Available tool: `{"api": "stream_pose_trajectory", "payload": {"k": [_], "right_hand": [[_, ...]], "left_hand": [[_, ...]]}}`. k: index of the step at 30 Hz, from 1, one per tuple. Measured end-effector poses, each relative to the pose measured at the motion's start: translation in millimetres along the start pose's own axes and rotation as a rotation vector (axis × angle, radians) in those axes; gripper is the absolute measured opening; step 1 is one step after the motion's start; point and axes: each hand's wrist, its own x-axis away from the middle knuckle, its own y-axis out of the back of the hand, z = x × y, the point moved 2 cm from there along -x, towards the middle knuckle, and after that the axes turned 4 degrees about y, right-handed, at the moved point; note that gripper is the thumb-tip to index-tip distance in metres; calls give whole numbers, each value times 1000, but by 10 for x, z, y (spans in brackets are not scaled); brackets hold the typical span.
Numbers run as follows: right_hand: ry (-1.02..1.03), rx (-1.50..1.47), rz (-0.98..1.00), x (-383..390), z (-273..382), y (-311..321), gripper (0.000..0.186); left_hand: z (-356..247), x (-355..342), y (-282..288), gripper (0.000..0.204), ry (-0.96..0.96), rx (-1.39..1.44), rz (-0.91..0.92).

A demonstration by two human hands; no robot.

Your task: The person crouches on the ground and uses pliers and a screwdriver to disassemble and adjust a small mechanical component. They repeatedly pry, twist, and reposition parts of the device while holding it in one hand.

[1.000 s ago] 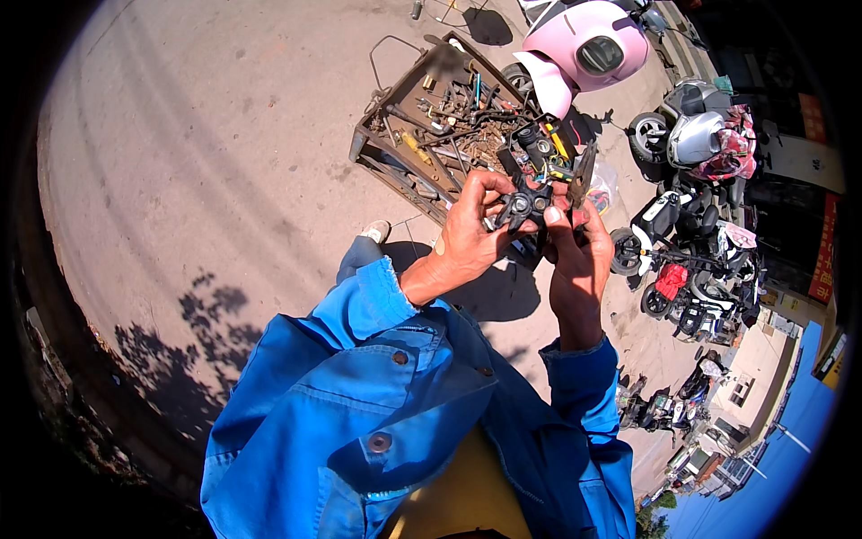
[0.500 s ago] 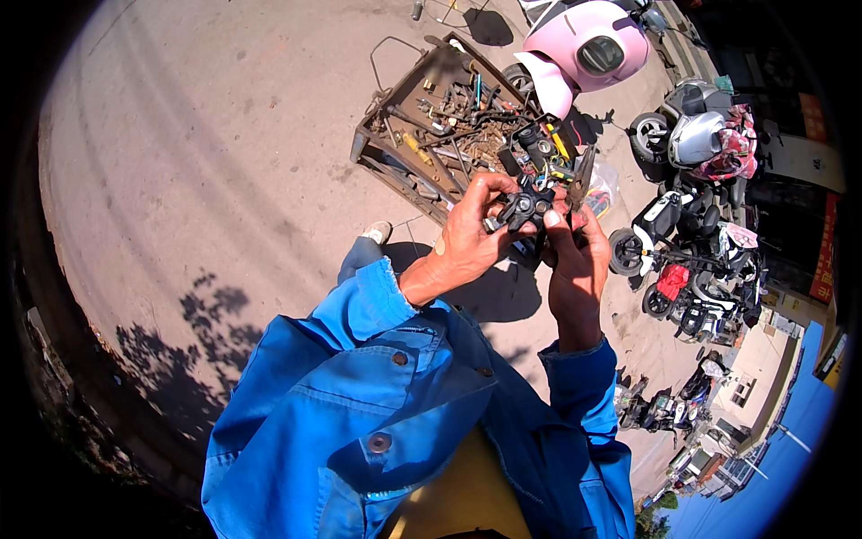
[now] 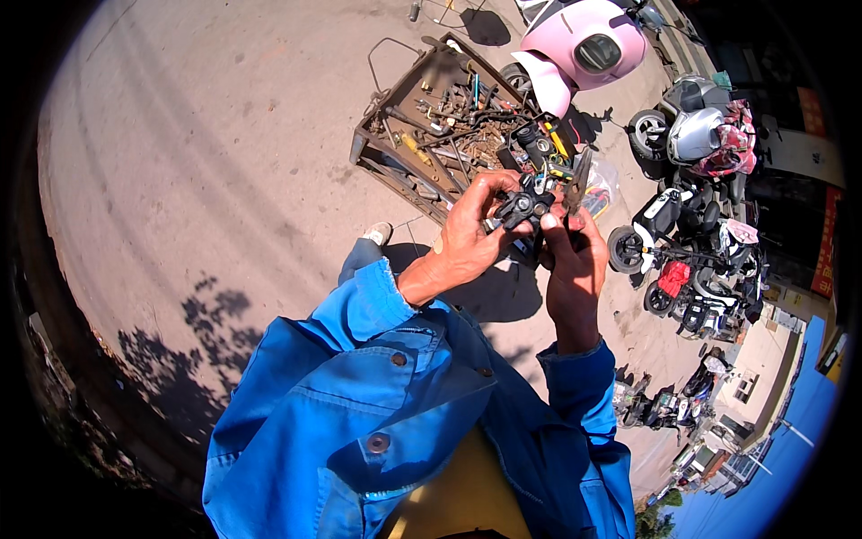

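Observation:
In front of my body both hands meet at a small black part with a round silvery centre (image 3: 523,208), much like an ignition lock. My left hand (image 3: 473,225) is closed, pinching it from the left between thumb and fingers. My right hand (image 3: 575,260) is closed too; its thumb lies against the part's right side. Out of the right hand's fingers juts a dark, worn pair of pliers (image 3: 580,180), jaws pointing away from me. Its handles are hidden by the hand. Thin wires seem to show beside the part, too small to make out.
Beyond my hands a rusty metal tool tray (image 3: 359,144) on the ground holds several tools and loose hardware, with a yellow-handled tool (image 3: 415,148) among them. A pink scooter (image 3: 575,45) stands behind it. Parked scooters (image 3: 691,135) line the right. A clear plastic bag (image 3: 603,184) lies beside the tray.
The black part has turned slightly between my fingers, and the pliers have shifted a little with my right hand. Both hands keep their hold.

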Motion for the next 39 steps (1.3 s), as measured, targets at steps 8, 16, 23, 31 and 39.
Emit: {"api": "stream_pose_trajectory", "payload": {"k": [8, 16, 23, 31, 39], "right_hand": [[12, 5, -56, 39, 13, -66, 25], [20, -2, -63, 38, -50, -24, 25], [-30, 50, -103, 25, -293, 82, 15], [-24, 34, -129, 49, -412, 160, 11], [-22, -86, -140, 47, -387, 150, 16]], "left_hand": [[-54, -6, 24, 49, -30, -36, 13], [-54, -33, 37, 48, -35, -64, 42], [6, 5, 58, 43, 39, 22, 50], [95, 16, 40, 40, 193, -48, 138], [138, -44, -3, 43, 216, -66, 130]]}}
